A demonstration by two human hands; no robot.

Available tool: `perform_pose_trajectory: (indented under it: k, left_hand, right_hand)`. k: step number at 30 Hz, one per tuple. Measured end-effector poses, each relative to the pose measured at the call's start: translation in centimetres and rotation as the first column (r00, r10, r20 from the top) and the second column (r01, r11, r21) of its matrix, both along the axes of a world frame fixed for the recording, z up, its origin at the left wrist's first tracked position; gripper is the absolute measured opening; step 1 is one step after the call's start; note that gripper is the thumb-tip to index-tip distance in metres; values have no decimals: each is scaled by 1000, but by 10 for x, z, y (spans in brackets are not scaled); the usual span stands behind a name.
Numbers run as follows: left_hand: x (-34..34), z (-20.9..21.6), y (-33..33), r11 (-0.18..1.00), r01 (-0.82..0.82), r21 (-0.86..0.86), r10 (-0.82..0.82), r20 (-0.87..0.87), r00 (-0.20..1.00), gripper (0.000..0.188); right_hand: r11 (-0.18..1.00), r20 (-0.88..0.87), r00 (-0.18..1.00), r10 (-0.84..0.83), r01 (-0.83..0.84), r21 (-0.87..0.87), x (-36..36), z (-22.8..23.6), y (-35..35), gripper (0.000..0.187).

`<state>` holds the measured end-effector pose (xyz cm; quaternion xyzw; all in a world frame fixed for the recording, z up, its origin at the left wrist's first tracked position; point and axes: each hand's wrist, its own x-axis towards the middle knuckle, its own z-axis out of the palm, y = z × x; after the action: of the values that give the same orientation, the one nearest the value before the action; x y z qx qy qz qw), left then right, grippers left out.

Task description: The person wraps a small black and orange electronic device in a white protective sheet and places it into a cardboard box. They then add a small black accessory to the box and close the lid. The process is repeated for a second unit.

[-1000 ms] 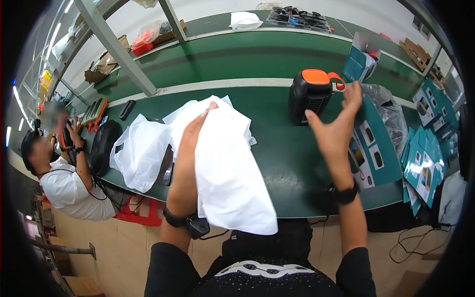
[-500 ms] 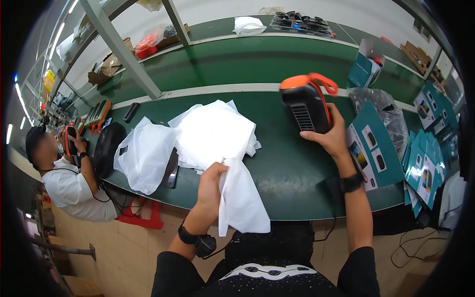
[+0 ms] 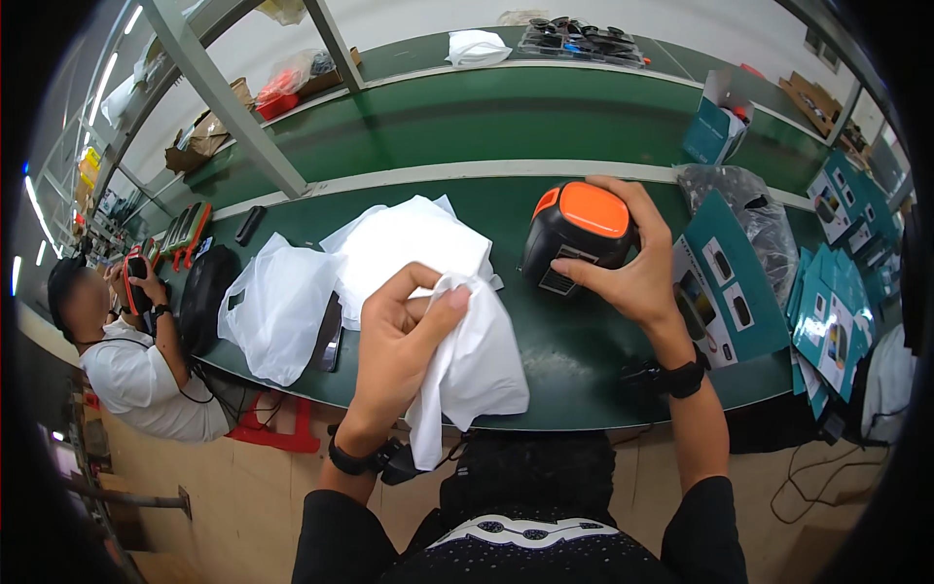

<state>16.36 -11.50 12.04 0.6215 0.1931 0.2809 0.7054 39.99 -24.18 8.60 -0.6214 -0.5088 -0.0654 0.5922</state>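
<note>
Near the table's front edge, my left hand (image 3: 399,346) is closed on a thin white bag (image 3: 482,365), bunched at its top with the lower part hanging loose. It might be a folded sheet; I cannot tell for sure. To the right, my right hand (image 3: 637,258) grips a black-and-orange portable device (image 3: 579,234) just above the table. The device's orange end is toward me, and a panel shows on its lower side. Behind my left hand lies a pile of flat white bags (image 3: 418,243).
A crumpled white plastic bag (image 3: 277,311) and a phone (image 3: 331,336) lie at left. Teal printed boxes (image 3: 730,277) and clear plastic wrapping (image 3: 744,219) are at right. A co-worker (image 3: 156,365) handles a similar device at far left. A metal post (image 3: 229,97) rises from the green table (image 3: 574,365).
The device has turned in my right hand, so its orange end now faces me and its strap is out of sight. My left hand has risen with the white bag, bunching its top.
</note>
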Motion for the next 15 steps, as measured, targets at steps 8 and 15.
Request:
perform_pose_trajectory:
  k: [8, 15]
  left_hand:
    - [39, 47, 12, 665, -63, 744, 210, -106, 972, 35]
    - [21, 75, 13, 764, 33, 644, 83, -149, 985, 27]
  right_hand:
    - [988, 10, 1000, -16, 17, -151, -16, -7, 3, 75]
    - [990, 80, 996, -25, 35, -135, -15, -5, -10, 79]
